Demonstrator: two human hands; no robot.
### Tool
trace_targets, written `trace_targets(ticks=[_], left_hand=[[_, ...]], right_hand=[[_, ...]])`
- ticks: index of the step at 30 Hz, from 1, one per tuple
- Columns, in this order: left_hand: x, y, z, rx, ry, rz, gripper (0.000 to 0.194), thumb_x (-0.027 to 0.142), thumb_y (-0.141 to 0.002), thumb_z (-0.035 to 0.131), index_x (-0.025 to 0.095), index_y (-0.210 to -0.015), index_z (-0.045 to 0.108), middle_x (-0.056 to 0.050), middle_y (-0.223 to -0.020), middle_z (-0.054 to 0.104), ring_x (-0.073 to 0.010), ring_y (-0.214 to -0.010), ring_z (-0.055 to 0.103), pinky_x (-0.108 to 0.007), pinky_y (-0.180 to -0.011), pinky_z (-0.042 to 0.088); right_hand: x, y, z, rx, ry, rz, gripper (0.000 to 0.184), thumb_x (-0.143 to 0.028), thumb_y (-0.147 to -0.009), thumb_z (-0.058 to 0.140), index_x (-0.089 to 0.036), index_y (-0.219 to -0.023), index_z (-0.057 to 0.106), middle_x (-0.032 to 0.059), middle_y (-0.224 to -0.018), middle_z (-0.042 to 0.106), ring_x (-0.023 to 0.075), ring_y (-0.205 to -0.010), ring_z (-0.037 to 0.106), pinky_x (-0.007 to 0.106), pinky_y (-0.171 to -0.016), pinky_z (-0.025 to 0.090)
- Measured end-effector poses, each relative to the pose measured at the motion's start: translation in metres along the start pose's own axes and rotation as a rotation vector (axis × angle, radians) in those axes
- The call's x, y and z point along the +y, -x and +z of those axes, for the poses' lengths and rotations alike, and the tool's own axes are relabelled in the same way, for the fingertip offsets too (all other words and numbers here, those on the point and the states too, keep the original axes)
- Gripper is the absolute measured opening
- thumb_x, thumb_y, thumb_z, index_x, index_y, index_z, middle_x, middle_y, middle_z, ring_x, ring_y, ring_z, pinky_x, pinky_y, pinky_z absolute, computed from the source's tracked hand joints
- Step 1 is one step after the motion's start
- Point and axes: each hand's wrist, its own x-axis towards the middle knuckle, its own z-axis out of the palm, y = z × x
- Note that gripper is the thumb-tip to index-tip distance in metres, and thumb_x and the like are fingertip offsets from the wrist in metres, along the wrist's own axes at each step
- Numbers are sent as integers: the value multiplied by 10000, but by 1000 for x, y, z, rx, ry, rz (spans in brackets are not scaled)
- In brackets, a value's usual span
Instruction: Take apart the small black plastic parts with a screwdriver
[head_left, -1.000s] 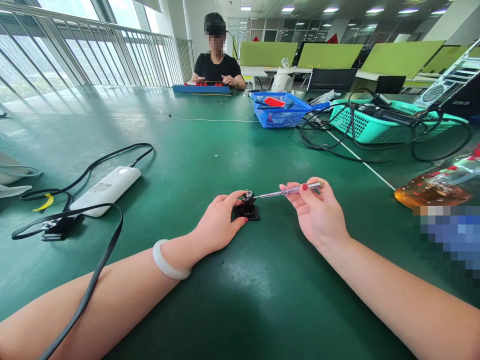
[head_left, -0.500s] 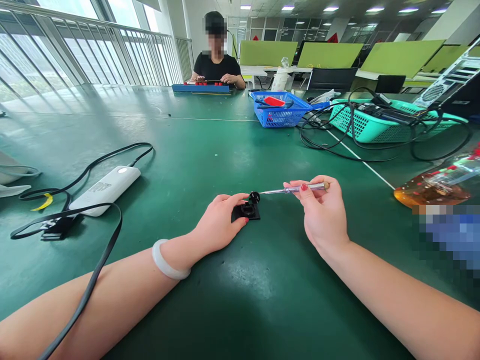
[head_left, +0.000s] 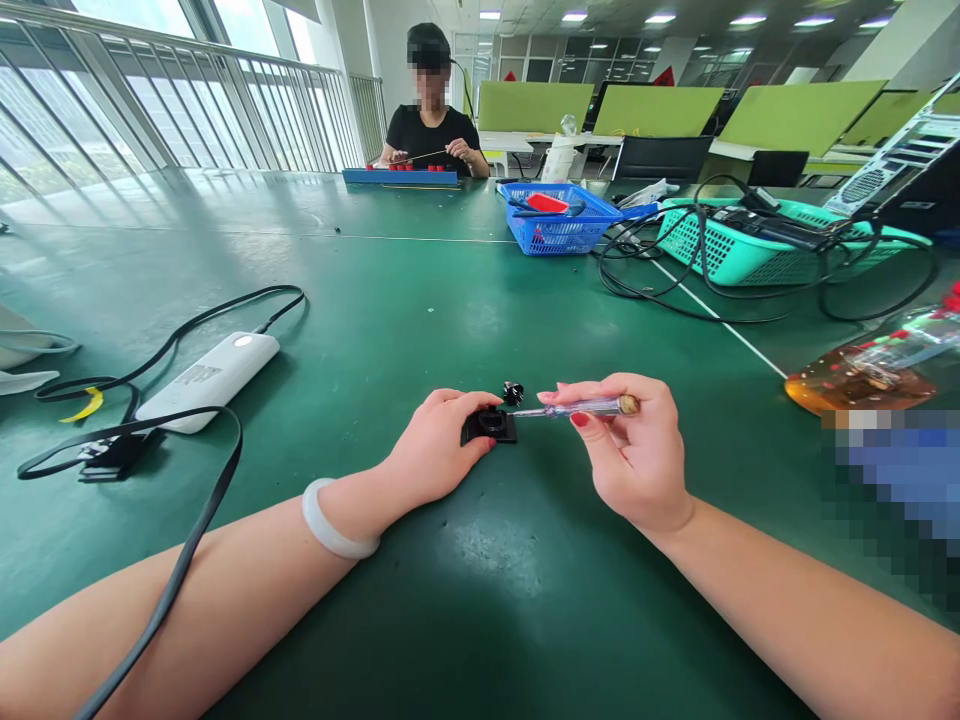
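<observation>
My left hand (head_left: 442,445) rests on the table, its thumb and fingers closed around a small black square-based part (head_left: 501,426) with a raised round middle. Just behind that part lies a small dark round piece with shiny metal bits (head_left: 513,392), close to my left fingertips. Between the fingers and thumb of my right hand (head_left: 637,440) is a slim screwdriver (head_left: 585,408) with a clear purplish handle. Its thin shaft points left, and the tip reaches the black part's right side; whether it touches, I cannot tell.
A white power bank (head_left: 214,385) with a black cable (head_left: 202,540) running over my left forearm lies at left. Farther back are a blue basket (head_left: 559,238) and a green basket (head_left: 739,262) with cables. A bottle of amber liquid (head_left: 862,375) lies at right. Someone (head_left: 431,130) sits opposite.
The dark round piece has come off the black part and now lies behind it. My right hand and screwdriver pulled right, then came back lower toward the part. My left hand stays put.
</observation>
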Motion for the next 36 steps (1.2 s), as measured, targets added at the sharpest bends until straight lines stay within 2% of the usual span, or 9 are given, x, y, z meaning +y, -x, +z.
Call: trace_targets(ticks=[3,6,10,13,17,25,29,33,36], left_hand=[[0,0,0,-7,2,8,423,229,-844,635,282,-1263,610,-46,-1210,664,-253,-1244,509,-430,-1082,446],[-1,0,1,-3,-2,8,426,228,-843,639,291,-1263,606,-40,-1215,661,-252,-1247,506,-433,-1080,447],[-2,0,2,1,-3,11,428,214,-843,640,281,-1264,605,-41,-1215,664,-250,-1242,510,-430,-1083,444],[-2,0,2,-1,-10,18,432,210,-844,642,273,-1269,603,-45,-1220,665,-248,-1236,511,-431,-1080,445],[-2,0,1,-7,-17,19,427,215,-850,630,271,-1273,600,-46,-1220,665,-247,-1234,510,-432,-1077,447],[-2,0,2,1,-30,42,436,213,-836,618,259,-1269,600,-39,-1216,674,-251,-1230,510,-429,-1073,448],[-1,0,2,2,-27,45,433,233,-834,624,260,-1265,602,-32,-1208,681,-254,-1231,508,-429,-1070,450],[-1,0,2,3,-35,42,445,250,-826,634,263,-1269,603,-35,-1214,680,-259,-1239,506,-436,-1072,451],[-1,0,2,9,-42,42,447,260,-817,641,265,-1263,609,-33,-1209,685,-260,-1236,512,-437,-1065,458]], right_hand=[[5,-1,-2,-59,80,-41,222,-227,-901,644,-269,-1071,507,19,-997,738,215,-979,725,464,-938,575],[9,0,-3,-163,207,-168,250,-150,-943,533,-259,-1158,468,41,-1031,724,201,-1010,716,436,-900,597],[8,2,-3,-268,320,-305,349,-69,-933,477,-264,-1222,453,46,-1042,714,190,-1037,708,445,-961,580],[5,2,-3,-215,321,-359,378,-62,-907,525,-266,-1221,475,28,-998,719,197,-967,725,514,-1040,526],[5,2,-4,-107,200,-369,406,-64,-891,560,-271,-1231,478,9,-932,716,202,-867,738,540,-1017,533],[3,1,-4,-246,354,-431,425,-57,-862,576,-245,-1229,475,30,-937,723,204,-892,726,516,-984,551],[0,-2,-3,-244,431,-496,418,-65,-846,581,-247,-1207,474,26,-912,727,188,-790,722,536,-968,539],[-2,-1,-4,-232,344,-529,394,-73,-835,583,-257,-1168,482,8,-877,735,188,-721,726,541,-952,535],[-3,0,-5,-309,272,-561,377,-59,-836,576,-259,-1140,479,10,-900,742,198,-787,747,540,-999,514]])
